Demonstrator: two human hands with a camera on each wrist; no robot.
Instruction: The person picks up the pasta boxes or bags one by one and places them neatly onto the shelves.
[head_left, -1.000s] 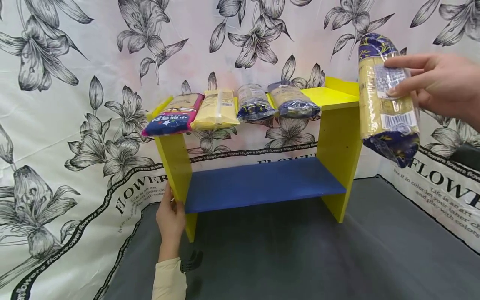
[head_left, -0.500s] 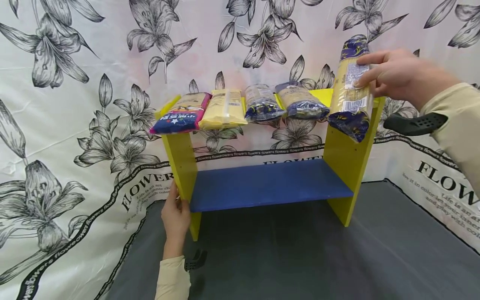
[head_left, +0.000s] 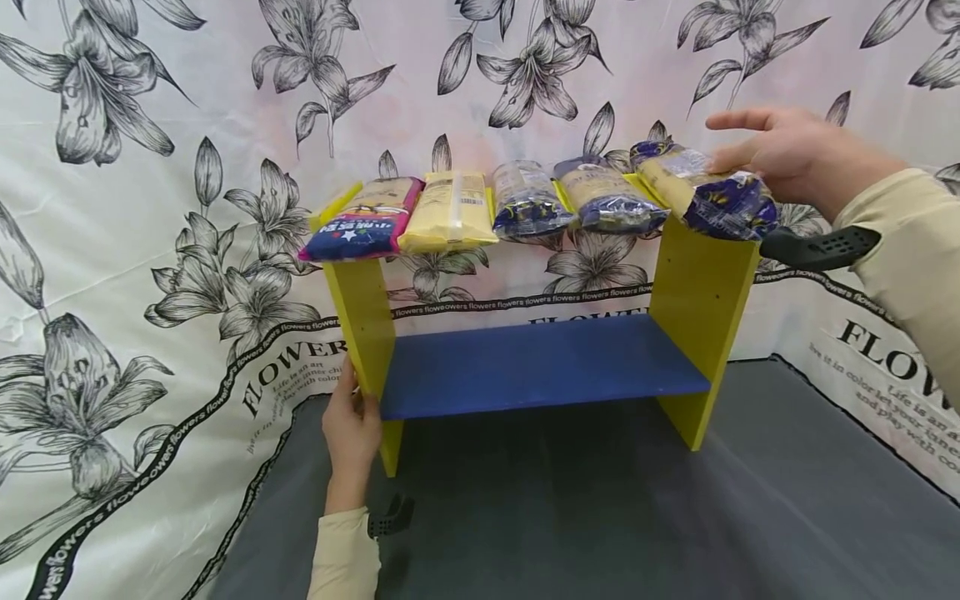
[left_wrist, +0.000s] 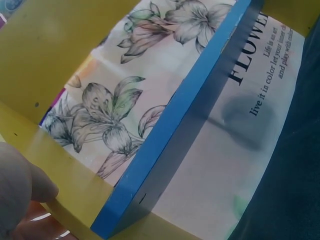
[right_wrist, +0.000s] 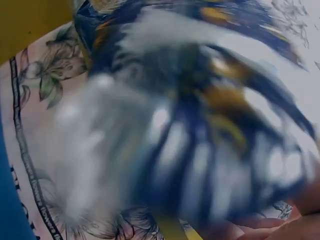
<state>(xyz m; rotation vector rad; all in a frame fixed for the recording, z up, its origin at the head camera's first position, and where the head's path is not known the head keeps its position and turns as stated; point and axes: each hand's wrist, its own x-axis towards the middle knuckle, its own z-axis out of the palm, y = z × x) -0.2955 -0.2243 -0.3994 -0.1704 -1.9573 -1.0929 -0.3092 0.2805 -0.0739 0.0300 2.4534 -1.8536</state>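
A plastic packet with pale yellow contents and dark blue, gold-patterned ends (head_left: 675, 179) lies slanted on the right end of the yellow shelf unit's top. My right hand (head_left: 802, 154) is over its right side, the thumb against the packet and the straight index finger raised off it. The right wrist view shows the packet (right_wrist: 200, 110) close and blurred; what the other fingers touch is hidden. My left hand (head_left: 351, 433) holds the left side panel (head_left: 358, 325) of the shelf unit, thumb (left_wrist: 42, 185) at the panel's edge in the left wrist view.
Along the top lie a pink-and-blue packet (head_left: 367, 218), a yellow packet (head_left: 450, 212) and two blue-ended packets (head_left: 531, 200) (head_left: 611, 196). A blue middle shelf (head_left: 540, 367) spans the unit. Flower-printed cloth (head_left: 225, 250) hangs behind; a dark grey surface (head_left: 540, 508) lies below.
My right hand brought the packet left and down from the air onto the top's right end. The packet tipped from upright to lying, and the index finger came off it. My left hand stayed.
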